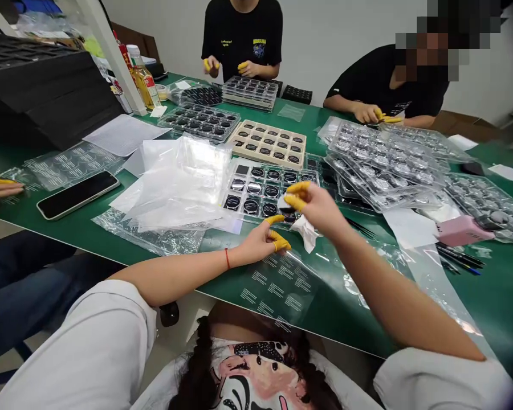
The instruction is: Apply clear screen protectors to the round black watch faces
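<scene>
My right hand (314,205), with yellow finger covers, pinches a small disc (285,204), pale on top and dark below, over the right part of a clear tray (238,188) of round black pieces. My left hand (267,239) is just in front of the tray, its covered thumb and fingers apart with nothing between them. A crumpled white tissue (306,232) lies under my right hand. Nearer me is a clear sheet (277,287) printed with small white text.
Plastic bags (175,188) and a phone (77,195) lie left. A beige tray (268,142) stands behind. Stacked clear trays (380,159) and a pink block (464,230) are right. Two people work across the table; another hand (0,188) shows far left.
</scene>
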Available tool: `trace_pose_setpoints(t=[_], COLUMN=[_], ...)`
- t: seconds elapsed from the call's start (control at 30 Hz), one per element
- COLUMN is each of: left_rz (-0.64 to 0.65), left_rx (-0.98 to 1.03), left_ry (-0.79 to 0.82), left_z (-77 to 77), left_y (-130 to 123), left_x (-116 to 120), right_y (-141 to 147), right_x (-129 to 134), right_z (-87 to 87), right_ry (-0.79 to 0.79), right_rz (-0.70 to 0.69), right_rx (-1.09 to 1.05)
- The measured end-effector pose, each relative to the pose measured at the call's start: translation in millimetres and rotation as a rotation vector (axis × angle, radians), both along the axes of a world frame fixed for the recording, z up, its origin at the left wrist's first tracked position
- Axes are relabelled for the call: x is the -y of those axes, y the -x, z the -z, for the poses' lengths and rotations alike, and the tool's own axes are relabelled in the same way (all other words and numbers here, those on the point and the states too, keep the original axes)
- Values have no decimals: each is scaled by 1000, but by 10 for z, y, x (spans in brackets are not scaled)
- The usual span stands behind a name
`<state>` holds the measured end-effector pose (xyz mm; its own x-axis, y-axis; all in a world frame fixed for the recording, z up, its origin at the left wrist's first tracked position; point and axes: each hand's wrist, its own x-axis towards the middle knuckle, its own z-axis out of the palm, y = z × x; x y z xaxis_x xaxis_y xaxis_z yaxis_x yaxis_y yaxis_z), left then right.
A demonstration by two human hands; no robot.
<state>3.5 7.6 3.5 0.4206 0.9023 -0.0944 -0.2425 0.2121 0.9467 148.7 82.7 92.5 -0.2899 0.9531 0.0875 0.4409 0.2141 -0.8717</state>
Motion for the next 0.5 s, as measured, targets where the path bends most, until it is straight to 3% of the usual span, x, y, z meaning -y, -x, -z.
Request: trace_pose_setpoints(t=[0.13,0.23,0.4,0.5], left_rz=[6,21,66,85], left_rx=[25,33,7,-6], left_ry=[65,101,147,160], left_z=[61,78,75,56], left_y=[-42,-39,10,24], left_x=[-39,-31,-46,-60], right_y=[586,1081,1501,1441], right_x=[-799,-1234,-1509,-1484], right_z=[-194,-29,385,353], right_ry=[-169,-233,-211,-260], right_rz=[93,123,18,-14], right_rx=[115,317,492,598])
